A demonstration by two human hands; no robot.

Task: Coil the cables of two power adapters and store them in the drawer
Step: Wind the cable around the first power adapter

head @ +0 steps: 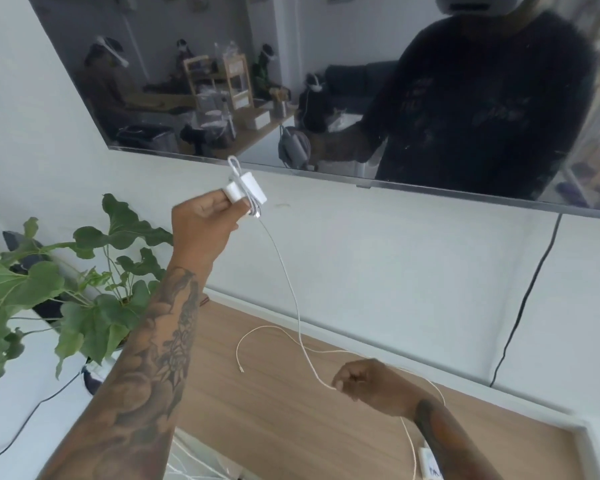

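The left hand (205, 216) is holding a white power adapter (246, 192) up in front of the wall, fingers curled round the block's near end, thumb on top. Several turns of thin white cable are lying wound across the glossy, square-edged brick, with a small loop standing above it. The remaining cable (284, 271) is hanging from the adapter in a slack line down to the right hand (364, 381), which is closed in a fist and pinching the cord low over the wood-grain desk (291, 427). Past the fist the cable is curving in a loose loop on the desk, its plug end lying free. A second white adapter (429, 464) is resting at the desk's near edge, partly hidden by the right forearm. A leafy green plant (49, 289) is standing at left; a dark glossy screen (257, 81) is hanging on the pale wall.
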